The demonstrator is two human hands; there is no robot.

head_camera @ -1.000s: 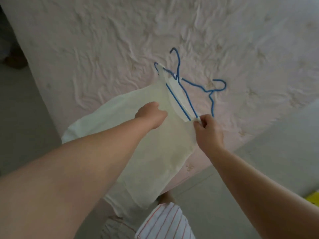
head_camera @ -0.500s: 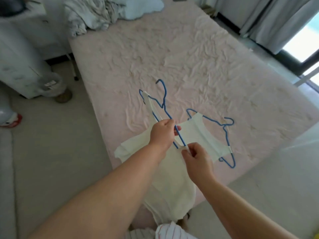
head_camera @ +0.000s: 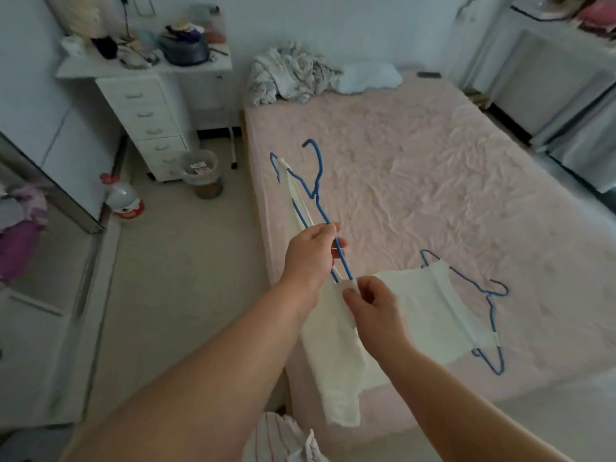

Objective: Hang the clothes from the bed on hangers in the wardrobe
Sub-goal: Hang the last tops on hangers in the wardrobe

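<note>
I hold a blue wire hanger (head_camera: 315, 181) up over the near left edge of the pink bed (head_camera: 433, 181). A pale cream garment (head_camera: 336, 358) hangs from it, its strap over the far end. My left hand (head_camera: 311, 256) grips the hanger's wires in the middle. My right hand (head_camera: 370, 300) pinches the near end of the hanger and the garment's strap. A second cream garment (head_camera: 430, 315) lies flat on the bed on another blue hanger (head_camera: 490, 315), to the right of my hands.
A heap of crumpled laundry (head_camera: 290, 76) and a pale blue pillow (head_camera: 368, 78) lie at the head of the bed. Left of the bed stand a white drawer unit (head_camera: 146, 121), a waste bin (head_camera: 200, 171) and a cluttered shelf (head_camera: 143, 66).
The camera has tilted up, bringing the room into view. The held hanger and garment have risen off the bed, and both hands keep their hold.
</note>
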